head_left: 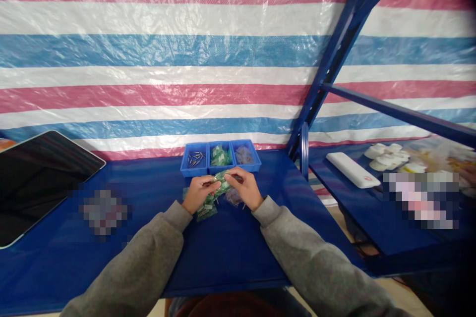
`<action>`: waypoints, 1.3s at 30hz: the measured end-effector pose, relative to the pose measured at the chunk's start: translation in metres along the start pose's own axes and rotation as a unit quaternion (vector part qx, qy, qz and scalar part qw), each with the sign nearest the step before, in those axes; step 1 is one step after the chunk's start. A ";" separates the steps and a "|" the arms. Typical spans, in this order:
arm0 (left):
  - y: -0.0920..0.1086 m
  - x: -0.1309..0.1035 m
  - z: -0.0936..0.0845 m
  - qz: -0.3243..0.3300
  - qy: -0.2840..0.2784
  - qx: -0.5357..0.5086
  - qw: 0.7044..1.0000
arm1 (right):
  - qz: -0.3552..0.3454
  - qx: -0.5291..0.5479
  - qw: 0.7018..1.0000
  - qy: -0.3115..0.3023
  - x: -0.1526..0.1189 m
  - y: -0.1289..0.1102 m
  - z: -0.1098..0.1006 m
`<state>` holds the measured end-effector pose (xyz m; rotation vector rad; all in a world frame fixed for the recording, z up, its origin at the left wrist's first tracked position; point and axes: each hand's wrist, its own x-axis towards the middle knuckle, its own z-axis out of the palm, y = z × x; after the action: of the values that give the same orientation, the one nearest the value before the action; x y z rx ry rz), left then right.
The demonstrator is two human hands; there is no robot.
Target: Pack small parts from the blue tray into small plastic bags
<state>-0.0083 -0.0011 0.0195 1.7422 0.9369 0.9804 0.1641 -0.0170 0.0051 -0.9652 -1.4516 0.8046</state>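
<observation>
Between my two hands is a small green plastic bag (222, 182), held just in front of the blue bins. My left hand (199, 193) pinches its left side, and my right hand (246, 187) grips its right side. On the table under my left hand lie more green bags (207, 210) with thin metal pieces in them. Beneath my right hand sits a small pile of clear, purplish bags (233, 197), partly hidden by the fingers. What the held bag contains is too small to make out.
Three joined blue bins stand behind my hands: a left bin (194, 172) with thin metal pieces, a middle one with green bags, a right one with purplish bags. A tablet (40, 183) lies at left. At right, past a blue metal post (327, 69), is a white power bank (351, 169).
</observation>
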 end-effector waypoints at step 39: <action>-0.006 0.002 0.006 -0.024 0.035 -0.080 0.996 | 0.002 0.050 0.999 -0.011 0.001 -0.005 -0.001</action>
<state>-0.0030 0.0002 0.0127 1.5533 0.9140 1.0624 0.1641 -0.0179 0.0103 -0.8863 -1.4149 0.8856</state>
